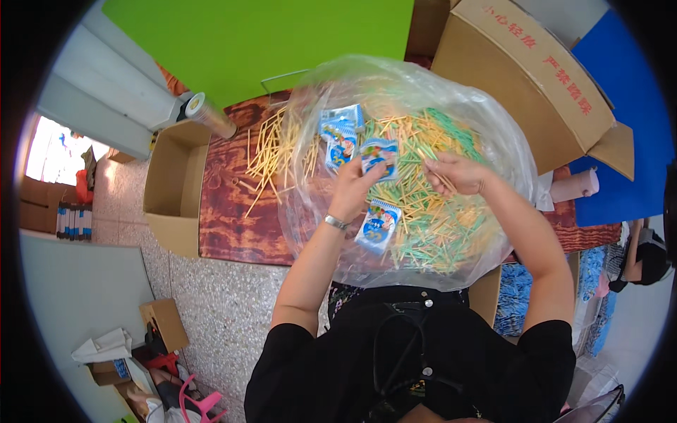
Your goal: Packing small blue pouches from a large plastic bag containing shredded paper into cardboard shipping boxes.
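A large clear plastic bag (511, 137) lies spread open on the reddish-brown wood-grain table (233, 176), full of thin yellow and green sticks (437, 225). My left hand (350, 190) grips a small blue-and-white printed packet (381, 155), thumb across its front. Between the fingers of my right hand (462, 174) are a few thin sticks (427, 152), just to the right of that packet. More such packets (340, 144) lie to the left beyond my left hand. Another packet (379, 227) rests nearer to me, on the sticks.
Loose yellow sticks (264, 158) are scattered on the table left of the bag. An open cardboard box (173, 173) adjoins the table's left edge, by a clear cylindrical container (211, 116). A large carton (522, 84) stands back right, near a pink cylindrical object (575, 185).
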The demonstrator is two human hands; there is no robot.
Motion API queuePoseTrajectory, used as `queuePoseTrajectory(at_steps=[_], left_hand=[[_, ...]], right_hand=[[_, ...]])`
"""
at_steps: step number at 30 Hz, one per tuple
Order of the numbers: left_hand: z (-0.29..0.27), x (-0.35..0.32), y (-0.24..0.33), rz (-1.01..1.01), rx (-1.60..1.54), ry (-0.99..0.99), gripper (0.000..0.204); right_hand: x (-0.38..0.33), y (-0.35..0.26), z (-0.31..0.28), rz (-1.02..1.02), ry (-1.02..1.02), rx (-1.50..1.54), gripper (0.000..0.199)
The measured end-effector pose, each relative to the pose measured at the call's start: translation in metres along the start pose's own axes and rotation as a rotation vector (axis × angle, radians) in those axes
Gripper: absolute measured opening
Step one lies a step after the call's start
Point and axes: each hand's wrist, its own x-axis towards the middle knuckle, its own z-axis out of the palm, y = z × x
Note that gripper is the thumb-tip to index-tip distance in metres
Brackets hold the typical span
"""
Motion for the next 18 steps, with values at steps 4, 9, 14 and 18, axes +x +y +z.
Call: queuePoseTrajectory(at_steps=[4, 9, 14, 18], left_hand=[[-0.04, -0.029, 0.008, 0.224, -0.137, 0.321, 0.02], [-0.063, -0.049, 0.028, 0.302, -0.096, 0.447, 0.023], [-0.071, -0.059, 0.024, 0.298, -0.046, 0.443, 0.023], [-0.076, -0.064, 0.02, 0.239, 0.046, 0.479, 0.017]], right_hand=[[0.05, -0.027, 0.028, -0.109, 0.001, -0.975, 0.024], [0.133, -0.011, 0.119, -0.15, -0.003, -1.897, 0.015], [0.163, 0.032, 0.176, 0.112, -0.325, -2.559, 0.022], [0.155, 0.01, 0.189, 0.092, -0.293, -2.567, 0.022]])
